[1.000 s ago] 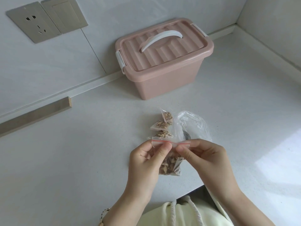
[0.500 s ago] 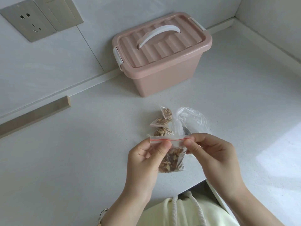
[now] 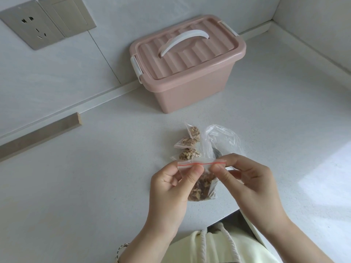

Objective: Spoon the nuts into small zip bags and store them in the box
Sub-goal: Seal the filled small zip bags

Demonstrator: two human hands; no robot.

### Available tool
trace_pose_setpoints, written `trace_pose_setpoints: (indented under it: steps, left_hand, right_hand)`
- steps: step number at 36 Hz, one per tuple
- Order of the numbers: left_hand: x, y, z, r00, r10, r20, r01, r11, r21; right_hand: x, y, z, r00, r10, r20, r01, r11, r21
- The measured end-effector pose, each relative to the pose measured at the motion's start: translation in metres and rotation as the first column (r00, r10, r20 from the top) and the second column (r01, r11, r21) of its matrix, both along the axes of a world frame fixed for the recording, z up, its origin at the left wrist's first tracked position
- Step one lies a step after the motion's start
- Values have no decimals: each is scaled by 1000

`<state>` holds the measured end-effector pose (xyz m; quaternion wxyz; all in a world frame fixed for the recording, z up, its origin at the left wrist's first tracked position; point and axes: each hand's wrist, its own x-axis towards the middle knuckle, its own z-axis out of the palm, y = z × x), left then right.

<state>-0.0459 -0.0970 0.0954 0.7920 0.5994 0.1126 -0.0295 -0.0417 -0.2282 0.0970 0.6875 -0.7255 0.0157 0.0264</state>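
Note:
A small zip bag (image 3: 202, 188) with a red seal line, holding brown nut pieces, hangs above the counter edge. My left hand (image 3: 171, 186) pinches its top left part, and my right hand (image 3: 245, 179) pinches the top right part of the seal. Three filled small bags (image 3: 190, 144) lie on the counter just beyond. A large clear plastic bag (image 3: 222, 139) sits to their right with a metal spoon (image 3: 217, 153) partly showing in it. The pink box (image 3: 190, 73) with a white handle stands with its lid on at the back.
The white counter (image 3: 95, 186) meets tiled walls at the back and right. A wall socket (image 3: 32, 25) and a blank plate are at the top left. A wooden strip (image 3: 39, 137) lies along the left wall. The counter's front edge is right below my hands.
My right thumb has slid back left along the red seal toward my left thumb. The bag has stayed in about the same place above the counter.

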Motion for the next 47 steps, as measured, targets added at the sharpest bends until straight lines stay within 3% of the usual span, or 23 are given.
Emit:
trace_pose_setpoints:
  steps: [13,21,27,33,37,43,47]
  left_hand:
    - [-1,7,-5,992,-95,87,86,991,101]
    - [6,18,-5,927,-282,248,133,864,485]
    - [8,22,-2,914,-296,277,131,863,488]
    - [9,31,6,975,-129,178,75,956,284]
    - [7,33,6,964,-171,205,96,937,335]
    - [3,27,4,924,-233,302,30,833,552]
    - [0,27,1,922,-231,311,19,829,559]
  right_hand:
    - [2,-1,-2,988,100,121,-89,992,-91]
    - [1,-4,-6,987,109,120,-95,989,-117]
    - [1,-3,-5,993,100,62,-95,992,-78]
    - [5,-8,-3,995,83,-53,-79,994,70]
    - [5,-9,-3,991,113,-78,-106,991,88]
    - [3,-5,-4,989,109,-97,-98,989,110]
    - [2,-4,-4,991,100,-94,-89,990,109]
